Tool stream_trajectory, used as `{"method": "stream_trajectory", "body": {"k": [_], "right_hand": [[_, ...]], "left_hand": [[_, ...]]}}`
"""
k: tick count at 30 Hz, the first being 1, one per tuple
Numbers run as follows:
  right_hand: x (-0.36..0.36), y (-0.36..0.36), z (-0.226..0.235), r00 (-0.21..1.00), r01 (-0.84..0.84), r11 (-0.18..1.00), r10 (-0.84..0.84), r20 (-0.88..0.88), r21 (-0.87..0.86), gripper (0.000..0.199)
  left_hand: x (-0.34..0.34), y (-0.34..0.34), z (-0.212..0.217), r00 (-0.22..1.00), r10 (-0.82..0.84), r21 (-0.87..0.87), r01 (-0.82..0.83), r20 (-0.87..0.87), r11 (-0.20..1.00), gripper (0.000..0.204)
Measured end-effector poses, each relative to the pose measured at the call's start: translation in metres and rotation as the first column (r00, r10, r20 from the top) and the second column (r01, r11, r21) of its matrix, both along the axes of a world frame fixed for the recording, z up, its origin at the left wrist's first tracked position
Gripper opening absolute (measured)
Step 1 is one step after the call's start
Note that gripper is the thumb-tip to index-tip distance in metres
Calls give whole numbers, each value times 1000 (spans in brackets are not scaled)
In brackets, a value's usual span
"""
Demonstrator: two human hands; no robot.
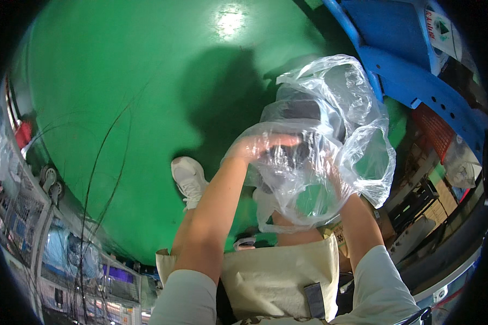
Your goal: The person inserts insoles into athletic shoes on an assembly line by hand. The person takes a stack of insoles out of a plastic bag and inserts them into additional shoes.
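A large, crumpled clear plastic bag (363,130) spreads in front of me, its loose film bunched toward the right. Dark grey or black contents (301,110) show through it, too blurred by the film to name. My left hand (260,146) is at the bag's left side, partly under the film. Its fingers reach over a dark thing in the bag, while the thumb stays out of sight. On the other side, my right hand (331,165) is covered by several folds of film, and its fingers are hidden.
Blue metal framework (396,38) rises at the upper right. Below it are a red basket (434,130) and cardboard (444,197). Wire-mesh carts with wheels (49,179) line the left edge. My shoe (188,176) stands on the green floor (119,81); a beige apron (276,273) covers my lap.
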State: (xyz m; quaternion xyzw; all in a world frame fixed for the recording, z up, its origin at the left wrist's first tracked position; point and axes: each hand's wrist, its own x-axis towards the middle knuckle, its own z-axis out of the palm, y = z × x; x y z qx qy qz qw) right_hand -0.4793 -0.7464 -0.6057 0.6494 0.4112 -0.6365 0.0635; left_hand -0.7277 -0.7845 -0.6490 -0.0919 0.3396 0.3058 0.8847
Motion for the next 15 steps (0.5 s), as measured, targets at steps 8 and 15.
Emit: {"method": "stream_trajectory", "body": {"k": [8,15], "right_hand": [[-14,-4,7,999,37,999,-38,-38,-28,71],[-50,-17,72,983,81,987,-102,-152,-136,75]], "left_hand": [[-4,-12,28,993,62,-175,-79,-102,981,31],[-26,-64,80,905,426,-295,-405,7,866,38]]}}
